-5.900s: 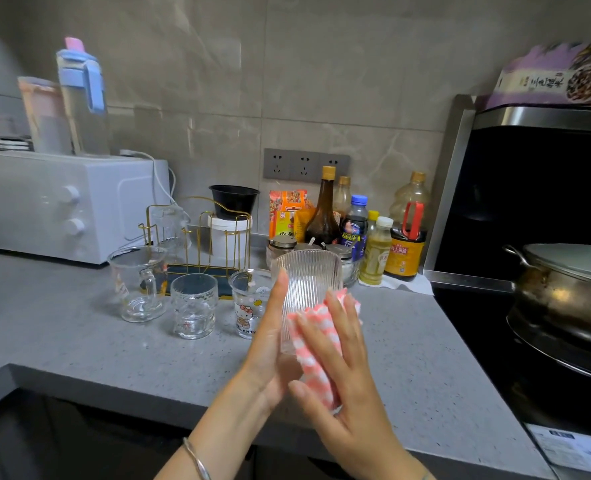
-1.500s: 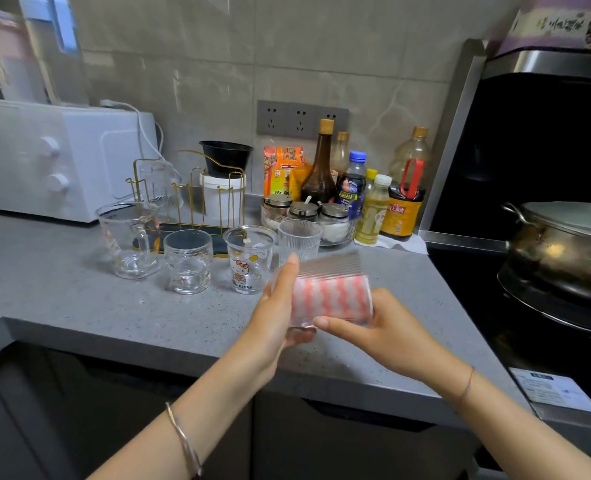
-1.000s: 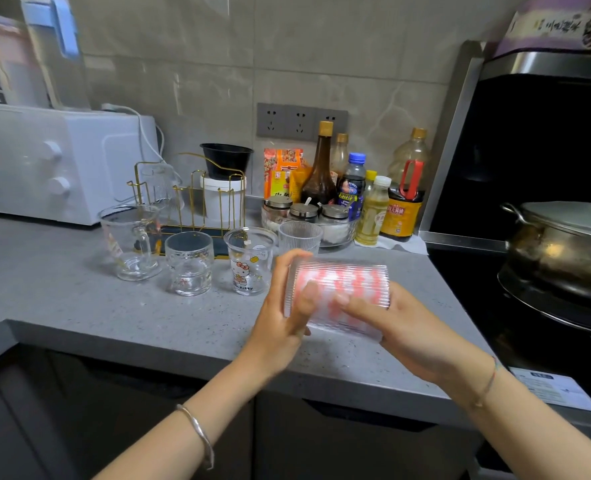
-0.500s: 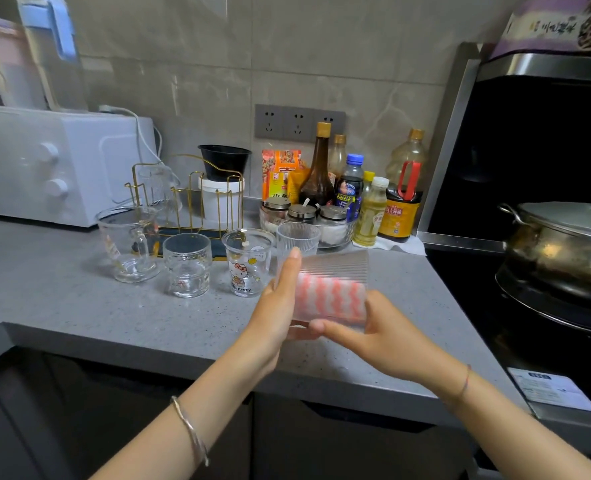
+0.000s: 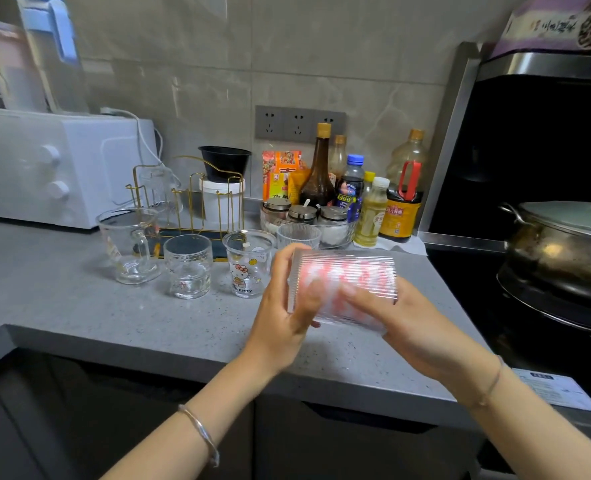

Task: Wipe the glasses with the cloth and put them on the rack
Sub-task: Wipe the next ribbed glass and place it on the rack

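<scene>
Ribbed glass [image 5: 347, 271] on its side above the counter [image 5: 114, 317], left hand [image 5: 283, 306] clasping its base, right hand [image 5: 384, 310] gripping underneath, pink cloth [image 5: 339, 275] stuffed inside, gold rack [image 5: 197, 199] behind-left of the glass

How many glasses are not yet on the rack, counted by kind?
Ribbed: 2, the held ribbed glass with the cloth inside, and the small ribbed glass on the counter
Cartoon glass: 1
Plain tumbler: 1
Handled mug: 1
Total: 5
</scene>
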`<state>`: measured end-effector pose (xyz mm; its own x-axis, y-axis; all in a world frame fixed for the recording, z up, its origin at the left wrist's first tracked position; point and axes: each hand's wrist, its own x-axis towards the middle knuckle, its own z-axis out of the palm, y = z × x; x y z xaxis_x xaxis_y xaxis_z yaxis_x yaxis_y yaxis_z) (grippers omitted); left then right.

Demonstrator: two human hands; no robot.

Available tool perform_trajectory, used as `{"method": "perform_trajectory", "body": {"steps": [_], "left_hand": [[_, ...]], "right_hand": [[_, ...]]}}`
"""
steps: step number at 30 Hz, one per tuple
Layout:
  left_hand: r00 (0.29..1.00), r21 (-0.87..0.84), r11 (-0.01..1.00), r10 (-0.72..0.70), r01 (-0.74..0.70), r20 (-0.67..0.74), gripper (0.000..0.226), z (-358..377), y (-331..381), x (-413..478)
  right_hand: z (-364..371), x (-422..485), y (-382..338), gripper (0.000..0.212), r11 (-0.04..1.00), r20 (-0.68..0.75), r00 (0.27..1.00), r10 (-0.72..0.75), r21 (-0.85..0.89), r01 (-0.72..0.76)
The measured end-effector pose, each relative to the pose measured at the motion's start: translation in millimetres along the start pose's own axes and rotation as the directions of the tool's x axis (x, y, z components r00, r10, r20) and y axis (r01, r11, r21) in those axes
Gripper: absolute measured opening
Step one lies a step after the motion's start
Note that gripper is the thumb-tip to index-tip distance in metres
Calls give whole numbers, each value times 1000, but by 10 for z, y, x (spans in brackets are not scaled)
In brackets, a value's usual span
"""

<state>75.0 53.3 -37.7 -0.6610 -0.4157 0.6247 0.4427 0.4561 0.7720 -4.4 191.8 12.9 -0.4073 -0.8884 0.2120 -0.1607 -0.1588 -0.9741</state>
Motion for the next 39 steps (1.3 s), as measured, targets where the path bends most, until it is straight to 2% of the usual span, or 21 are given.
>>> {"method": "perform_trajectory", "body": {"steps": [5, 9, 10, 12, 16, 21, 25, 27, 29, 32, 34, 37, 39], "left_hand": [[953, -56, 957, -275, 284, 130, 74, -19, 54, 36], [809, -136, 808, -532, 573, 250, 90, -66, 147, 136], [780, -142, 778, -564, 612, 271, 90, -69, 171, 145], [770, -153, 760, -592, 631, 238, 91, -51, 192, 148], [857, -124, 849, -505, 515, 101, 95, -7, 89, 142], [953, -64, 951, -301, 303, 38, 79, -32, 10, 71], [995, 83, 994, -79, 74, 56, 70, -82, -23, 83], [995, 175, 985, -11, -7, 99, 69, -106, -8, 95], [991, 199, 980, -7, -20, 132, 71, -118, 18, 97], [978, 145, 986, -108, 83, 178, 77, -98, 57, 110], [951, 109, 964, -260, 244, 170, 73, -86, 86, 138], [832, -59, 845, -509, 532, 222, 81, -93, 148, 190], [788, -113, 792, -560, 599, 254, 78, -96, 170, 190]], "right_hand": [[-76, -12, -83, 20, 985, -6, 1000, -30, -168, 29], [-47, -14, -66, 21, 927, 49, 997, -55, -369, 70], [-31, -12, -58, 21, 915, 55, 996, -68, -394, 85], [-12, -4, -38, 20, 923, 54, 996, -72, -375, 88], [-12, 21, -21, 28, 925, 65, 997, -41, -374, 63], [-29, 20, -27, 31, 987, 116, 993, 11, -161, 8], [-67, 18, -34, 33, 996, 78, 995, 55, 68, -60], [-91, 30, -22, 33, 993, 55, 996, 64, 93, -69], [-108, 44, -11, 32, 995, 19, 998, 58, 77, -59], [-140, 54, -50, 31, 1000, -6, 1000, 18, -10, -18], [-150, 60, -106, 28, 986, 11, 1000, 14, -168, -12], [-144, 59, -154, 22, 892, 81, 997, 19, -452, 20], [-115, 49, -161, 12, 855, 124, 992, -10, -513, 73]]}}
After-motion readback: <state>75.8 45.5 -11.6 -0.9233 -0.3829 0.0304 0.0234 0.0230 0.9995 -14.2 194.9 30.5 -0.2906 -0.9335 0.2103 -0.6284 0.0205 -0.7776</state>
